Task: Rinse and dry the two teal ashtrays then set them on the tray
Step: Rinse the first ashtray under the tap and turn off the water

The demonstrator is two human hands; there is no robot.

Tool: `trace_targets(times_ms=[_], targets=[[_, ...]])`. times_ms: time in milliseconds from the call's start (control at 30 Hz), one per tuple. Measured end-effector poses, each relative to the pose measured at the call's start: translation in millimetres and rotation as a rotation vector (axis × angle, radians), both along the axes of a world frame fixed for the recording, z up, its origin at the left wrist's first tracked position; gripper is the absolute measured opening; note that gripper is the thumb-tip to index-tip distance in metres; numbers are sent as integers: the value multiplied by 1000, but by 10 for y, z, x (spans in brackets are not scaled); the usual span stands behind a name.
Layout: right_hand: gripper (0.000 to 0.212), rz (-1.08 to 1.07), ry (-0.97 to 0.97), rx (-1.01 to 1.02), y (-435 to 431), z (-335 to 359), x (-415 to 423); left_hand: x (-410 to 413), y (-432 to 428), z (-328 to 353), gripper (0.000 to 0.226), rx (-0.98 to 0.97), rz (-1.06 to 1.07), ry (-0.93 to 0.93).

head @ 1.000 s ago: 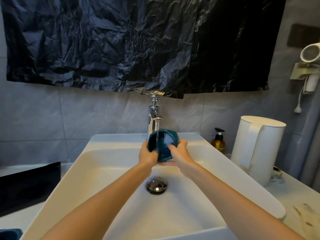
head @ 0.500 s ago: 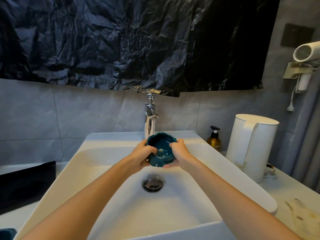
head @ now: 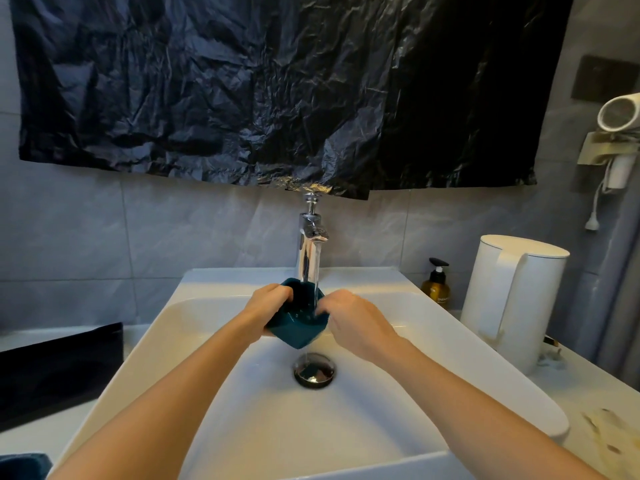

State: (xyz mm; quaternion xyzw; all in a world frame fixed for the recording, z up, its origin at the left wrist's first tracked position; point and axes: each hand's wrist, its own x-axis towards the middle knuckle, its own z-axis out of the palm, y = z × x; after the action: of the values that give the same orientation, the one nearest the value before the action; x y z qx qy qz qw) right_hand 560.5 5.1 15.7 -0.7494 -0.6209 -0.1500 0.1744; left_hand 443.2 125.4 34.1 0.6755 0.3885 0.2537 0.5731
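I hold a teal ashtray [head: 297, 325] over the white sink [head: 346, 427], under the running chrome tap [head: 309, 247]. Water streams into its hollow and drips off its lower corner toward the drain [head: 314, 370]. My left hand [head: 265, 308] grips its left side. My right hand [head: 349, 318] is at its right rim, fingers reaching into the hollow. The black tray [head: 59, 365] lies on the counter at the left. A dark teal object [head: 22, 465] shows at the bottom left corner; I cannot tell what it is.
A white kettle [head: 512, 299] and an amber pump bottle [head: 437, 289] stand right of the sink. A white hair dryer [head: 620, 116] hangs on the right wall. Black plastic sheeting [head: 277, 88] covers the wall above the tap. A stained patch [head: 602, 431] marks the right counter.
The ashtray has been turned and tipped under the water stream, its opening now more upward. My right fingers have moved over the rim into its hollow.
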Motion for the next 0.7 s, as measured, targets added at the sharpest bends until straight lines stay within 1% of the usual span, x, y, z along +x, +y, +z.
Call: trace_targets(times_ms=[67,100,133,167,200,233,267,300,367,400,433,467,533,567,600,633,667,700], targets=[[47,64,-188,-118,-3,-45,-31,-18,46,-14,18,106,14,-12],[47,70,-238,-112,1,-57,-82,-20,64,-28,26,174,32,-19],[47,74,-241,-93,24,-79,-135,-26,64,-35,30,237,57,-28],[50,85,-162,-75,38,-103,-195,-31,55,-41,32,292,79,-43],[55,104,-18,-67,48,-122,-246,-35,42,-42,32,336,98,-51],[59,113,107,-92,56,-135,-259,-34,33,-43,33,374,109,-54],[60,106,173,-127,54,-139,-258,-36,28,-40,35,405,112,-50],[58,78,106,-156,42,-131,-242,-37,24,-37,36,426,108,-45],[53,-33,-176,-181,8,-105,-187,-34,18,-36,36,440,94,-42],[50,-67,-266,-167,1,-92,-176,-24,18,-42,36,440,89,-46],[45,-73,-273,-137,-1,-86,-198,-12,19,-50,36,441,88,-54],[38,-45,-202,-113,10,-99,-249,-1,13,-52,37,452,88,-65],[25,81,33,-75,38,-134,-372,6,8,-56,38,479,95,-83],[25,126,112,-58,44,-139,-400,5,18,-56,39,480,103,-99],[30,138,125,-45,39,-131,-386,2,29,-56,39,478,111,-115],[35,125,84,-32,22,-111,-350,-1,41,-55,39,477,117,-126],[38,80,15,-29,-1,-85,-298,-2,52,-53,39,473,120,-128],[38,16,-96,-43,-22,-62,-244,0,62,-51,38,464,119,-134]])
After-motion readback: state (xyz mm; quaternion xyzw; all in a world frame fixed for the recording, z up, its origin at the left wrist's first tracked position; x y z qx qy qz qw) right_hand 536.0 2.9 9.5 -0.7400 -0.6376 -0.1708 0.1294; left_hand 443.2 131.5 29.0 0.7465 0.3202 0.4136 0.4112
